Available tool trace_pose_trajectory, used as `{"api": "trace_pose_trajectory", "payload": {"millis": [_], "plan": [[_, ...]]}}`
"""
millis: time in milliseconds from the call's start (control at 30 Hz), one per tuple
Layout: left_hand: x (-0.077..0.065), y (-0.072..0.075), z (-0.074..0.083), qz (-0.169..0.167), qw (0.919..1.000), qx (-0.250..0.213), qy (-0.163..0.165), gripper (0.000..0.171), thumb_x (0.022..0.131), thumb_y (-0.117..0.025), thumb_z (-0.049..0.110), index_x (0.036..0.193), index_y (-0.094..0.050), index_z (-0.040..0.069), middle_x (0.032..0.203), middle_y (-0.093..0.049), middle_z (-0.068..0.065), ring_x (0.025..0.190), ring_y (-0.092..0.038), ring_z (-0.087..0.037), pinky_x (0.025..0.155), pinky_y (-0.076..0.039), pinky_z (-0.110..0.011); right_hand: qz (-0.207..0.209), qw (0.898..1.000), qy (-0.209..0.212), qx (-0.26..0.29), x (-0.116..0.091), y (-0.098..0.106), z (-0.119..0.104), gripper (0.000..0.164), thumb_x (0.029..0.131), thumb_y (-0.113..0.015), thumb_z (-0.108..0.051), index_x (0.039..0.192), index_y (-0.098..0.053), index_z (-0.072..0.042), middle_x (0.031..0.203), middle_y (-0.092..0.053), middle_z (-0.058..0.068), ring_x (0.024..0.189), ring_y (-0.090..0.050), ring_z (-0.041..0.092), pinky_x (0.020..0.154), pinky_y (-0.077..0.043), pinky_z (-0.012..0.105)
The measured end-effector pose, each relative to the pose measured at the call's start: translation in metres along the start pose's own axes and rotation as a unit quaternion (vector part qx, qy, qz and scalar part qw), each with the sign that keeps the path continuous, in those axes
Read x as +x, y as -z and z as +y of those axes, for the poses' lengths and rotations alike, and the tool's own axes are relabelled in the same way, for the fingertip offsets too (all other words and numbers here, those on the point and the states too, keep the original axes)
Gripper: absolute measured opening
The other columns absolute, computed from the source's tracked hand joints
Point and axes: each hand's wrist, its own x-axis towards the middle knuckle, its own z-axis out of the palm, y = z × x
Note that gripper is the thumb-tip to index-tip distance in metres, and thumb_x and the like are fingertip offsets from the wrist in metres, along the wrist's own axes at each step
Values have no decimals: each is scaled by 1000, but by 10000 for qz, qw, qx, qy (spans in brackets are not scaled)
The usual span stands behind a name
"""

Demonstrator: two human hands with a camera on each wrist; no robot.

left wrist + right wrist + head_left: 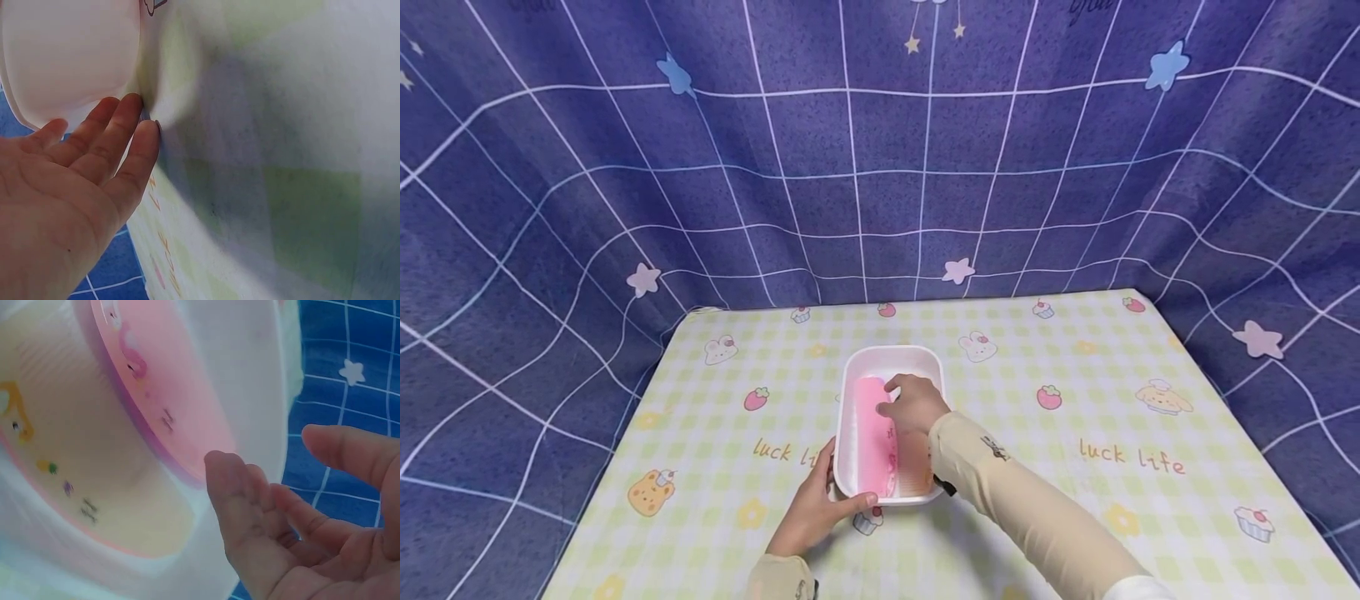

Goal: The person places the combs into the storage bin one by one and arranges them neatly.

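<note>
A white tray (904,360) with rounded corners stands on the cloth. Inside it, side by side, lie a long pink piece (871,433) with a printed edge and a tan, ribbed piece (914,458). In the right wrist view the pink piece (178,381) and the yellowish piece (119,469) have curved edges and cartoon prints; their kind is unclear. My left hand (820,508) rests against the tray's near left corner, thumb by the near wall, extended fingers (128,119) against its outside. My right hand (917,404) reaches in over the pink piece, thumb and fingers (228,487) apart.
A checked cloth (1000,467) with cartoon prints covers the table. A dark blue curtain (887,200) with white grid lines and stars hangs behind it and along both sides. A small dark thing (945,486) shows by the right sleeve.
</note>
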Motion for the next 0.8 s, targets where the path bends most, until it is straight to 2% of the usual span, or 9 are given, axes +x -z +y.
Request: {"api": "trace_pose_trajectory", "payload": {"millis": [133, 233, 367, 467, 633, 800], "plan": [[1, 1, 1, 0, 10000, 40, 13, 108, 78, -90, 30, 161, -23, 10, 152, -47, -19, 141, -42, -41, 115, -31, -60, -41, 9994, 29, 339, -4, 8, -1, 37, 95, -71, -18, 127, -64, 0, 104, -69, 16, 76, -72, 30, 65, -58, 32], [1, 2, 1, -1, 10000, 71, 52, 109, 78, -90, 30, 161, -23, 9, 153, -47, -19, 141, -41, -41, 116, -31, -60, -40, 9993, 130, 351, -7, 11, -1, 34, 96, -70, -18, 125, -66, 1, 100, -68, 14, 74, -71, 30, 61, -56, 30], [0, 2, 2, -7, 9999, 111, 71, 109, 78, -90, 29, 161, -22, 8, 154, -45, -19, 142, -41, -41, 116, -31, -60, 107, 9991, 369, 150, -11, 16, 3, 29, 95, -70, -16, 119, -69, -1, 95, -67, 10, 77, -65, 23, 66, -56, 31], [1, 2, 3, -4, 9997, 257, 4, 112, 78, -90, 31, 162, -20, 9, 159, -39, -19, 145, -37, -41, 117, -27, -60, 310, 9980, 559, 23, -14, 21, 6, 25, 94, -70, -15, 116, -71, -3, 92, -67, 7, 80, -61, 20, 72, -55, 33], [3, 4, 3, 13, 9985, 535, -128, 116, 78, -89, 38, 165, -15, 15, 167, -24, -13, 151, -24, -38, 121, -19, -59, 581, 9955, 749, 89, -17, 29, 11, 21, 94, -71, -14, 113, -73, -5, 90, -68, 5, 83, -63, 20, 73, -55, 33], [5, 5, 3, 41, 9968, 784, -177, 116, 79, -88, 41, 164, -14, 13, 166, -24, -14, 151, -24, -38, 121, -20, -58, 737, 9931, 896, 169, -19, 36, 16, 20, 94, -71, -14, 112, -74, -5, 91, -69, 4, 89, -68, 22, 74, -57, 33]]}}
